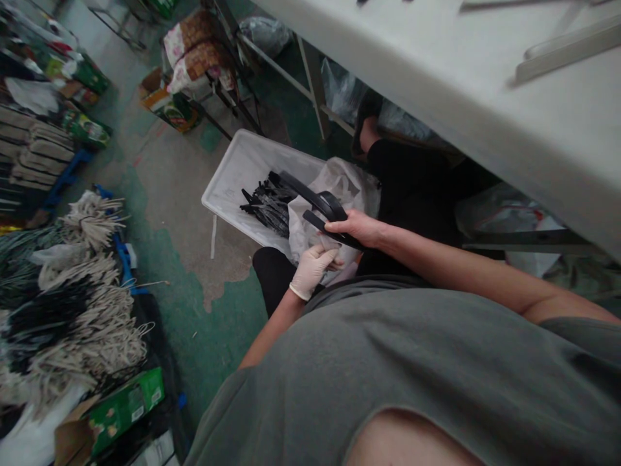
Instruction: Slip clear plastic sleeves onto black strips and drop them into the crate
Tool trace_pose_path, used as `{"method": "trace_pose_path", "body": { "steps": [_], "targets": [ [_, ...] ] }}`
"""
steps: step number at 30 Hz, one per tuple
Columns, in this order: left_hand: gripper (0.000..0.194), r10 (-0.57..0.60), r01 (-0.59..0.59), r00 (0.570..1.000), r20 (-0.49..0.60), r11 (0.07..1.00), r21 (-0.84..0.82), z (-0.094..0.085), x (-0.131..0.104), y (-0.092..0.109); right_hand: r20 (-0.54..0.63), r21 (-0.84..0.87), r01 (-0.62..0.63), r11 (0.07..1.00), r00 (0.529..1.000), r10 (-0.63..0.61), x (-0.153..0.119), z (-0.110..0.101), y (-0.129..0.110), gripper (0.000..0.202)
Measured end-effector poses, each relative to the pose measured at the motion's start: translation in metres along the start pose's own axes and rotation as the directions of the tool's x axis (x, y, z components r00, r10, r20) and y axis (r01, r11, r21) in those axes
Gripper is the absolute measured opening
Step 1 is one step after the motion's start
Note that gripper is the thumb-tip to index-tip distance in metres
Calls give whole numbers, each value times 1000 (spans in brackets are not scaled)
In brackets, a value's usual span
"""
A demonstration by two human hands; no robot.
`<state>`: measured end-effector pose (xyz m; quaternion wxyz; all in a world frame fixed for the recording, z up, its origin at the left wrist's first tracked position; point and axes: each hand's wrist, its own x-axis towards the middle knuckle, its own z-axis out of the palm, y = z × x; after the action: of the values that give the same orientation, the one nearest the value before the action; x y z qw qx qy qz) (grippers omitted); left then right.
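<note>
My right hand [359, 228], bare, is closed around several flat black straps [305, 191]; one of them bends in a loop and their ends stick out past the fingers. Just below it, my left hand [310, 268] wears a pale thin glove. Its fingers are curled together against a white sack [342, 178], and what they pinch is hidden. The sack lies in the near end of a white plastic tub [228, 165]. Beside the sack in the tub is a pile of thin black strips [269, 206].
A white table [436, 71] runs along the upper right, with plastic bags under it. A cushioned chair [204, 55] and an open carton [169, 107] stand beyond the tub. Bundles of beige cords [97, 304] and a green box [129, 404] are at the left.
</note>
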<state>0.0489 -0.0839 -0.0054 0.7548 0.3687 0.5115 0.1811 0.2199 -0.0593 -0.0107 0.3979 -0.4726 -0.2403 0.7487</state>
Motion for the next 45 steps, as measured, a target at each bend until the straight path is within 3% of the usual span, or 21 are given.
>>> {"method": "trace_pose_path", "body": {
  "steps": [5,13,16,20,25,33,41,43,45],
  "targets": [
    [42,-66,67,998,18,994,-88,3,3,-7,-82,-168,61,984,994,-76,-2,2,1,17],
    [36,-59,60,998,17,994,-88,-4,8,1,-88,-290,149,945,979,-182,0,4,2,18],
    [40,-93,69,990,-101,972,-225,-11,14,6,-154,-248,142,958,971,-184,-8,5,-9,19],
    [36,-138,-23,936,-323,892,-451,-24,23,15,-171,-282,60,958,979,-112,-25,4,-21,23],
    [26,-82,-155,912,-403,839,-522,-31,27,26,-169,-434,-58,899,985,-18,-35,9,-16,23],
    [29,-10,-194,922,-387,852,-486,-28,27,23,-150,-549,-92,831,989,10,-28,17,-10,16],
    [30,-54,-80,958,-280,892,-445,-15,24,2,-114,-617,-21,787,991,-63,-10,19,0,19],
    [29,-64,-68,961,-269,888,-455,-18,25,1,-81,-608,-19,794,996,-39,-12,17,-5,17],
    [29,-63,-113,944,-325,861,-497,-28,27,6,-54,-603,-52,796,998,24,-21,12,-14,14]
  ]
}}
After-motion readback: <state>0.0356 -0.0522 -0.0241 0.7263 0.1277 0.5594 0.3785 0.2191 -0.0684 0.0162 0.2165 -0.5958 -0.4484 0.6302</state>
